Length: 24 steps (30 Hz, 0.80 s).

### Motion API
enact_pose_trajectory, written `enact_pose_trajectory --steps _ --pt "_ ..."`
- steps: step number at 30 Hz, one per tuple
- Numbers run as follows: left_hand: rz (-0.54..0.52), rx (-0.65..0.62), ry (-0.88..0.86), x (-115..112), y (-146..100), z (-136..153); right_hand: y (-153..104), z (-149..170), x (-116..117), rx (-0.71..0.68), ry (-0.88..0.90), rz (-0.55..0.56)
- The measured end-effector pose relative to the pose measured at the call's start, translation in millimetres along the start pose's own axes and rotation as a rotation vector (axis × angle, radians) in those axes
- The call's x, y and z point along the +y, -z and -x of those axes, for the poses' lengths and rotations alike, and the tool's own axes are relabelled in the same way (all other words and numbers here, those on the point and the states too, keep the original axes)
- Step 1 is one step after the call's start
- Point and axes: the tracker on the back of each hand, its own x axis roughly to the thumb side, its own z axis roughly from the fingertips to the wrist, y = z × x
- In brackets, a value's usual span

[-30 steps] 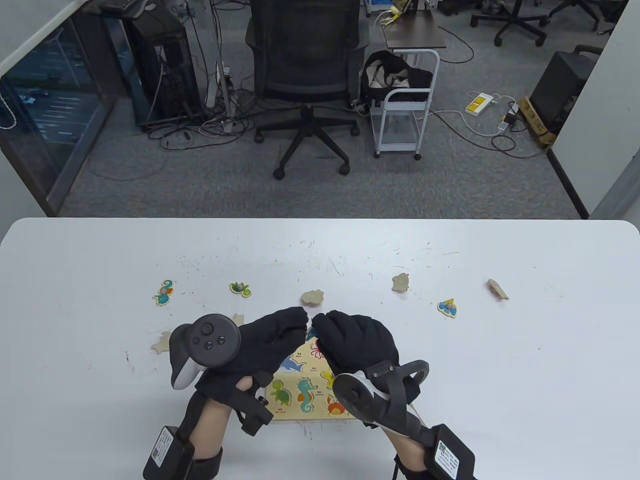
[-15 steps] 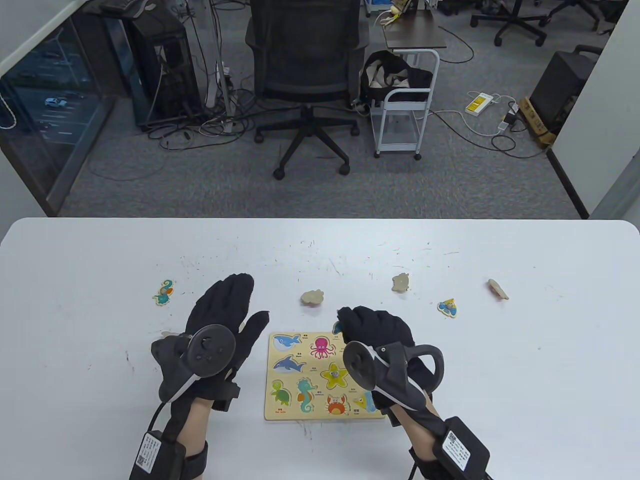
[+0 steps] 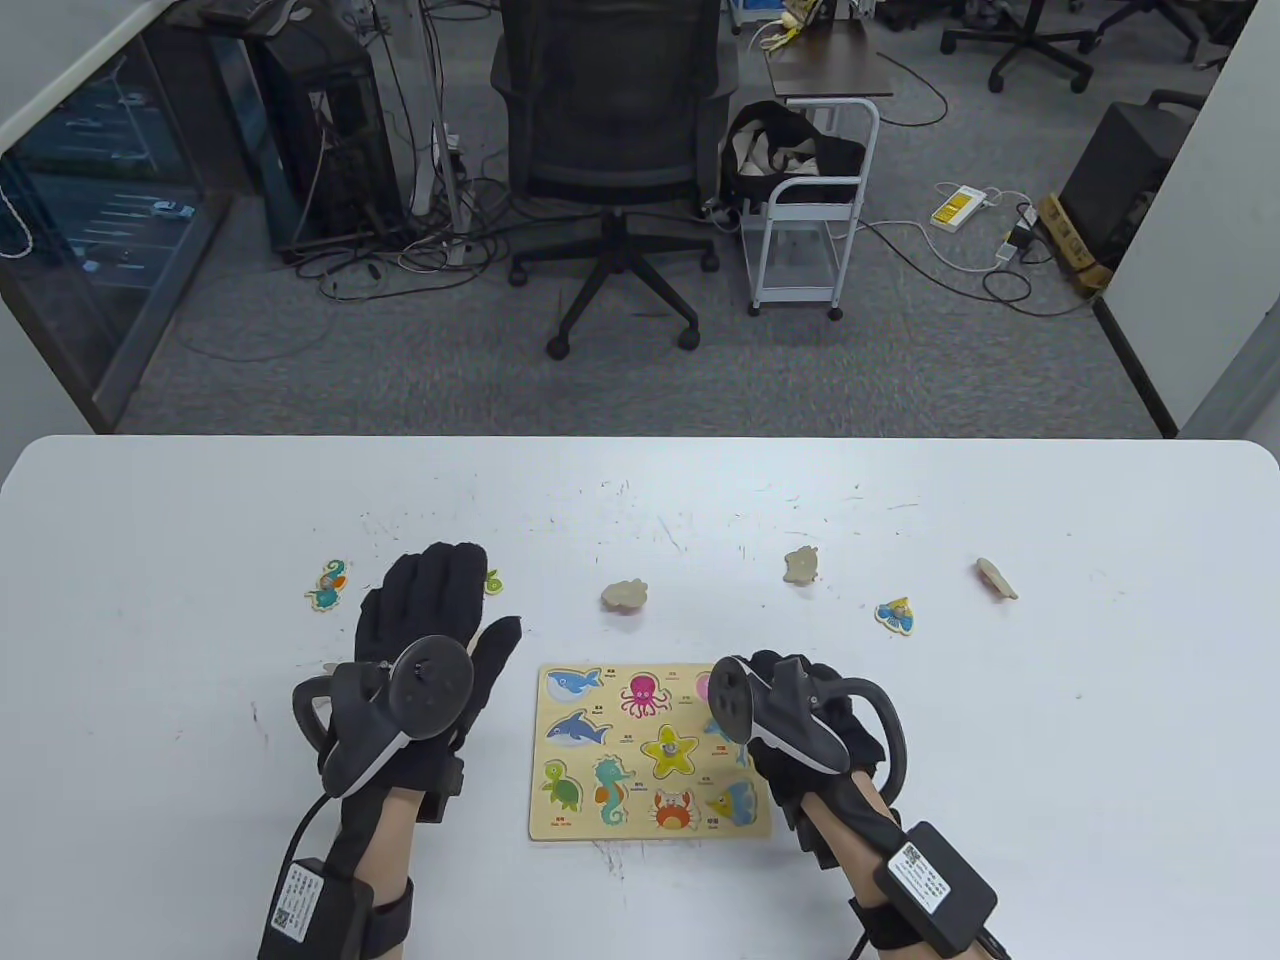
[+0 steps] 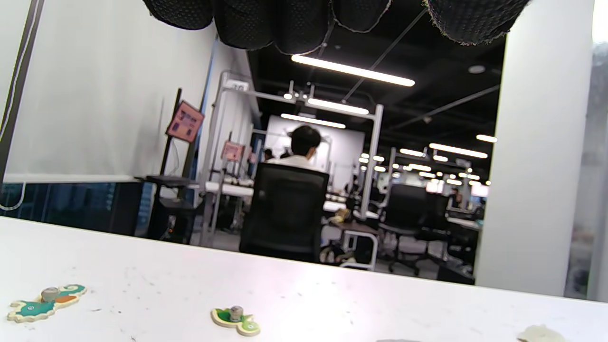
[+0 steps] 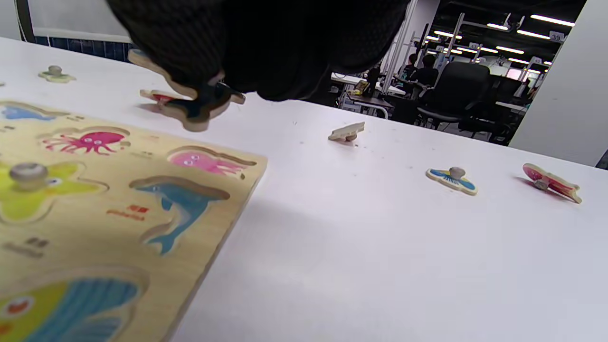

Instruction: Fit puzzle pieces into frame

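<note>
The right hand [image 3: 800,710] pinches a piece [image 5: 190,102] just above the frame [image 3: 560,825] (likely the dolphin), placing in progress. It needs aligning over the dolphin slot [image 5: 178,206], then lowering. The left hand [image 3: 430,620] hovers spread near the turtle [image 4: 236,320].

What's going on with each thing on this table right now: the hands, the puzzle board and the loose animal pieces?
Left hand: open, fingers spread, holding nothing.
Right hand: grips a wooden piece above the board's far right corner.
Puzzle board: flat on the table; only the starfish piece is seated.
Seahorse piece: loose, picture up.
Turtle piece: loose, picture up.
Striped fish piece: loose, picture up.
Three pieces: loose, plain side up.
</note>
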Motion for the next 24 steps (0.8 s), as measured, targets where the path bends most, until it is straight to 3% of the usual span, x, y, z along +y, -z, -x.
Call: enact_pose_trajectory --steps 24 --pt "0.009 -0.002 0.010 -2 1 -2 15 -27 39 -0.022 -0.174 -0.077"
